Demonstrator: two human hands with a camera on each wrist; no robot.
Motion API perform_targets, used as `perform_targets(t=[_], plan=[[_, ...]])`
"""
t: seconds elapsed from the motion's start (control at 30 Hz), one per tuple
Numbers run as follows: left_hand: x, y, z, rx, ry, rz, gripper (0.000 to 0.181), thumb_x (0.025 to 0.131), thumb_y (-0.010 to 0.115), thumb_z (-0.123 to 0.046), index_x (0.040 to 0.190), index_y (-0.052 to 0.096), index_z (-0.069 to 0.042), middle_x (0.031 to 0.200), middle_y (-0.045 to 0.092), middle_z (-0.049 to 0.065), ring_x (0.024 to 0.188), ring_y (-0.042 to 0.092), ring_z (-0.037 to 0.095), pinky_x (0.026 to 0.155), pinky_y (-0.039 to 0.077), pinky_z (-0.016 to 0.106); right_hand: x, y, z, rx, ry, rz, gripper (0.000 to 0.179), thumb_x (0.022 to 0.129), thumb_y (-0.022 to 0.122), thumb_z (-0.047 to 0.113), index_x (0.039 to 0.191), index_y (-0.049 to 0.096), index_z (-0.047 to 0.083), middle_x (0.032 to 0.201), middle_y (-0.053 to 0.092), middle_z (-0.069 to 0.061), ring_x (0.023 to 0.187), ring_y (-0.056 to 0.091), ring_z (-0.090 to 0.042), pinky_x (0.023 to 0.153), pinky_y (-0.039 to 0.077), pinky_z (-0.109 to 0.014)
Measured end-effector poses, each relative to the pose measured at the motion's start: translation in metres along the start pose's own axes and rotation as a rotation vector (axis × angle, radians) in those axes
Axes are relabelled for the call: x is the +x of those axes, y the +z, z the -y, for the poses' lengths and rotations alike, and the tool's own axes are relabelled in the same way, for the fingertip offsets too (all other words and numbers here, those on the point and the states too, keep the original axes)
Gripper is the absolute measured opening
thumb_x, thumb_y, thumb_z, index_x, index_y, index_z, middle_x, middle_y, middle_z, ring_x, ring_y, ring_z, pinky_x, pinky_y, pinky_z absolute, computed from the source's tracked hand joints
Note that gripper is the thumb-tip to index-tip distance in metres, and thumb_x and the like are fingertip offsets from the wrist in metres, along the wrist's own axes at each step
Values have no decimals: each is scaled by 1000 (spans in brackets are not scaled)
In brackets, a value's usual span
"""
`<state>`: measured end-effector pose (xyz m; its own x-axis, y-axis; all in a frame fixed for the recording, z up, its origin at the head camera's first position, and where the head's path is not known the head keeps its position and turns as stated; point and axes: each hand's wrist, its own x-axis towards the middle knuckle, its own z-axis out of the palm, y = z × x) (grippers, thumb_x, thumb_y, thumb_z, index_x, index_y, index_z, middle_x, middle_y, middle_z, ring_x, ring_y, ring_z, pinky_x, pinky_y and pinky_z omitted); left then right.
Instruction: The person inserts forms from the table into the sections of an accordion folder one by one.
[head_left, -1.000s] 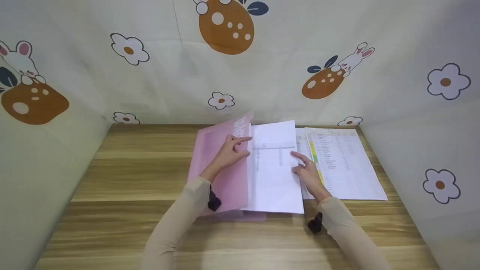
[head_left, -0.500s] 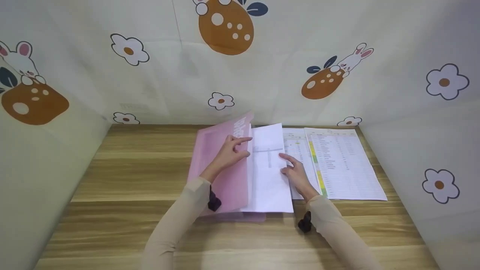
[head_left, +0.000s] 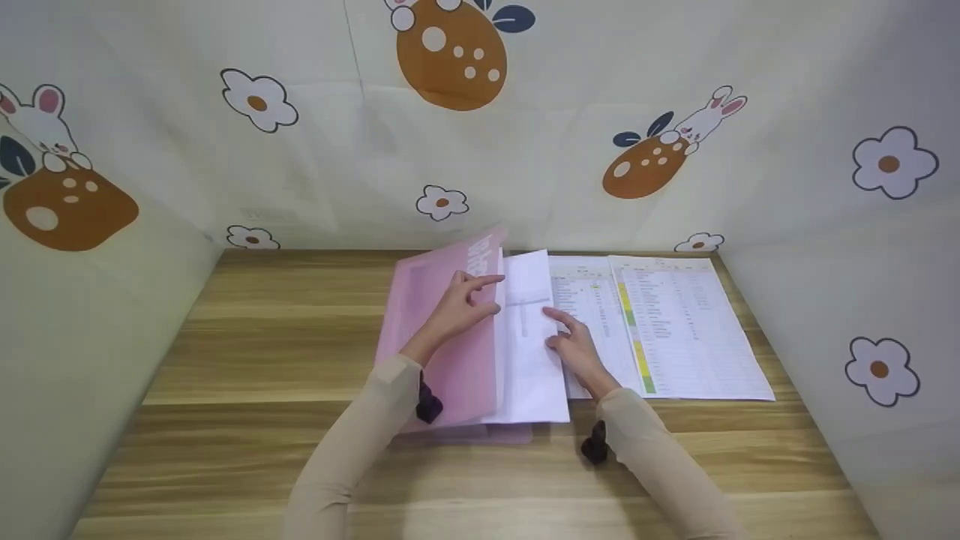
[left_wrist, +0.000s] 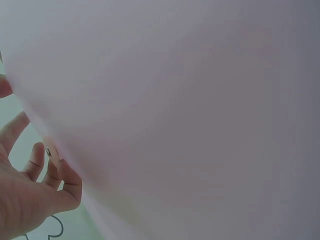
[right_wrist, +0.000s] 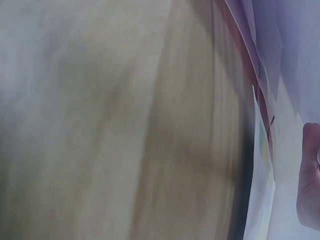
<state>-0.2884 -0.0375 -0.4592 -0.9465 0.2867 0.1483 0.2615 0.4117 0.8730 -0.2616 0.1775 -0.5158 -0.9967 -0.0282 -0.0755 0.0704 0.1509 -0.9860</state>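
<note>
A pink plastic folder (head_left: 442, 356) lies at the middle of the table with its top cover lifted. My left hand (head_left: 456, 306) grips the cover's right edge; in the left wrist view the translucent cover (left_wrist: 190, 120) fills most of the picture. White printed papers (head_left: 529, 375) lie partly under that cover and stick out to the right. My right hand (head_left: 576, 343) pinches their right edge between thumb and fingers. Just the side of the right hand (right_wrist: 310, 175) shows in the right wrist view. How far in the papers reach is hidden by the cover.
Two printed sheets lie to the right: one table sheet (head_left: 589, 300) partly under the papers and my right hand, another sheet with yellow and green marks (head_left: 697, 330) beside it. The wooden table (head_left: 262, 360) is bounded by patterned curtain walls (head_left: 337, 150).
My right hand has moved left, carrying the white papers further under the pink cover. More of the table sheet behind is uncovered. My left hand stays in place.
</note>
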Motion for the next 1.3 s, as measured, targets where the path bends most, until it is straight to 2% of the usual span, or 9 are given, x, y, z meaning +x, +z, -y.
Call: perform_targets(t=[0.17,0.63,0.8,0.93,1.1,1.17,1.3], plan=[[0,0,1,4,21,-3,46,73,63,-16,118,58,-18,94,37,12,68,32,16,59,30,26,1,6,0,21,18,-2,57,71,47,-13,125,47,3,128,42,-12,94,55,-26,76,44,-33],[-1,1,0,5,24,-7,46,73,64,-16,118,58,-17,93,37,11,67,33,15,59,31,26,1,16,-2,7,41,22,56,73,49,-11,128,44,4,132,37,-14,105,49,-28,82,41,-34],[0,1,1,4,25,-11,45,73,64,-16,118,58,-17,93,37,13,69,34,17,60,32,26,-3,13,-1,-29,8,13,53,73,53,-8,124,49,6,128,42,-10,100,52,-27,78,43,-33],[0,1,1,4,4,-9,45,73,63,-17,118,58,-19,94,37,12,70,34,17,60,32,27,-12,6,2,-97,-40,18,45,73,57,-4,117,56,8,121,48,-5,90,53,-22,70,43,-31],[1,1,1,25,-1,-13,45,72,63,-18,117,59,-18,92,37,10,68,34,16,59,32,27,-40,1,27,-153,-78,53,37,74,55,-8,110,58,-1,113,53,-11,80,52,-19,65,44,-30],[1,2,1,28,0,-14,45,72,63,-17,117,59,-18,91,37,10,68,34,16,59,31,26,-48,0,36,-181,-80,71,36,74,54,-9,110,58,-4,112,54,-13,81,53,-21,65,44,-29],[1,2,2,29,-3,-11,45,73,63,-17,117,59,-17,91,37,10,68,34,16,59,31,26,-50,-1,36,-224,-118,96,36,74,54,-10,109,58,-4,112,55,-14,86,54,-25,68,45,-27]])
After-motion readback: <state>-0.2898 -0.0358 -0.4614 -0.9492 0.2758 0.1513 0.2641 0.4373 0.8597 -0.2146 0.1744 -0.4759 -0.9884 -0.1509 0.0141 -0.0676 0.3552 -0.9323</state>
